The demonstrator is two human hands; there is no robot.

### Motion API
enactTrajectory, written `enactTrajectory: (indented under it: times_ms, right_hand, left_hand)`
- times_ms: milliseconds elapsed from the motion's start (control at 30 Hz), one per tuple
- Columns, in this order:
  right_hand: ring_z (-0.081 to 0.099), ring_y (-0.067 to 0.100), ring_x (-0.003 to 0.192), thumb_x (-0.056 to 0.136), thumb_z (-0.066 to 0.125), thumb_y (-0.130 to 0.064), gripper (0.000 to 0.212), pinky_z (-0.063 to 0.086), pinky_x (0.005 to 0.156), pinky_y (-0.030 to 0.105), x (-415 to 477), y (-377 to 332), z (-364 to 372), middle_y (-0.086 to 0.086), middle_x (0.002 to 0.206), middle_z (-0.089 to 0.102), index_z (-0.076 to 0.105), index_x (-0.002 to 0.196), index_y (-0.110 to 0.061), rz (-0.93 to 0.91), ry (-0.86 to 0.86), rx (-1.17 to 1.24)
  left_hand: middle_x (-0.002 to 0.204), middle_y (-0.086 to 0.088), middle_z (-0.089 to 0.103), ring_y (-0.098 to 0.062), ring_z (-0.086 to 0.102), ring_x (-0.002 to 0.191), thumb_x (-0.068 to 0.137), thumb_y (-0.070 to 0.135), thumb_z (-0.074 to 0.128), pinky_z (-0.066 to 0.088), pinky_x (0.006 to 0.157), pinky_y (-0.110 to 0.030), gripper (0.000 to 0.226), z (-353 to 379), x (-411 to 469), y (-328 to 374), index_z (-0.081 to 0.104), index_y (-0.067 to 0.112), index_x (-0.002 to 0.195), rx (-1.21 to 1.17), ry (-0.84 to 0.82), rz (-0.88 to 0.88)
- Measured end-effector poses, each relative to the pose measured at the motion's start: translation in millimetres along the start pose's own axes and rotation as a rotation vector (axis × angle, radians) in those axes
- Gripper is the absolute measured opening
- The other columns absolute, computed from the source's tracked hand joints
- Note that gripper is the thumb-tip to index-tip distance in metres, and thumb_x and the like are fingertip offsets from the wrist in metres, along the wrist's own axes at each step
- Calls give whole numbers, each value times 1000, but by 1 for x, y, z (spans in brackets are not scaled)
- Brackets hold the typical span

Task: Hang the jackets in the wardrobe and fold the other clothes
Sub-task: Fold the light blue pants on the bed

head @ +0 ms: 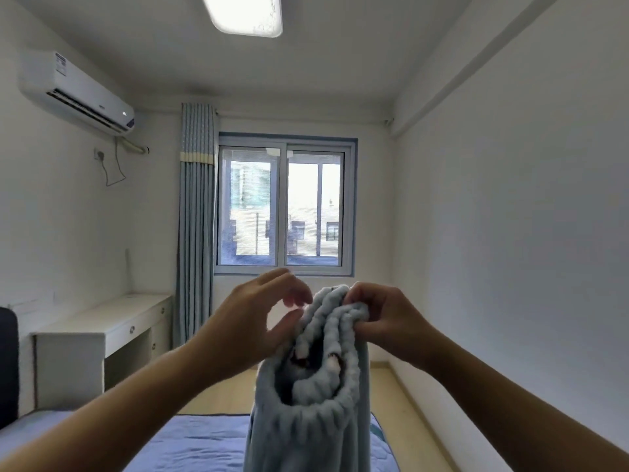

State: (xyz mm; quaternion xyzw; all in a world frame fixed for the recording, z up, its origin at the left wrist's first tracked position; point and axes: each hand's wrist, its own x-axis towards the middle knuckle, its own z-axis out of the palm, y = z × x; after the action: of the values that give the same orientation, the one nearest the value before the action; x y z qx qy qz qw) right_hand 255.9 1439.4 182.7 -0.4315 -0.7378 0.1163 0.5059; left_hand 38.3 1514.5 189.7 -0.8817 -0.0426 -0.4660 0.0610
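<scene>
Fleece trousers hang above the bed, their bunched waistband pinched in the right grip. Left grip sits just beside them, fingers loosely apart.

The fleece garment is thick, plush cloth, matt and fuzzy, its gathered waistband puckered into soft ribs. The bed cover is quilted matt cloth with stitched lines. The curtain is woven fabric in heavy pleats. The air conditioner is smooth, faintly glossy plastic. The floor looks like pale, smooth wood.
</scene>
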Motion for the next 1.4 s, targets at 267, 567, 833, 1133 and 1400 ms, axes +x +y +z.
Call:
enactTrajectory:
  times_ms: [267, 567, 833, 1133, 1400]
  right_hand:
    - [57, 10, 71, 75, 64, 18, 28, 54, 69, 25, -8, -7, -10, 5, 78, 61, 62, 79, -9, 0, 96, -17]
    - [59, -3, 68, 77, 62, 16, 30, 49, 63, 13, -13, 0, -11, -11, 72, 62, 62, 77, -14, 12, 154, -38]
    - [59, 6, 82, 75, 67, 14, 28, 52, 71, 19, -34, 6, -37, 4, 95, 58, 60, 77, -14, 42, 105, -159]
    - [61, 19, 105, 70, 60, 11, 27, 52, 88, 29, -43, -6, -37, 3, 108, 64, 55, 84, -12, -69, -130, -165]
    - [54, 14, 101, 77, 54, -1, 37, 50, 85, 22, -41, -37, -37, 0, 107, 56, 64, 107, -21, -118, -358, -447]
  left_hand:
    - [113, 22, 48, -5, 56, 85, 88, 24, 55, 49, 77, -19, 21, -16, -24, 19, 53, 36, 105, 81, -547, 182]
    - [116, 1, 47, -26, 53, 78, 86, 32, 56, 44, 68, -32, 39, 17, -5, 32, 35, 34, 119, 346, -901, 184]
    - [106, 18, 46, -2, 37, 69, 89, 44, 57, 31, 78, -19, 16, 3, 1, 28, 58, 28, 91, 321, -862, 435]
    - [104, 18, 48, -9, 47, 72, 84, 37, 55, 45, 75, -26, 12, -21, 1, 24, 49, 32, 93, 230, -986, 454]
    - [94, 22, 48, -2, 52, 81, 92, 43, 52, 49, 78, -31, 12, -49, 5, -12, 53, 35, 100, 264, -934, 152]
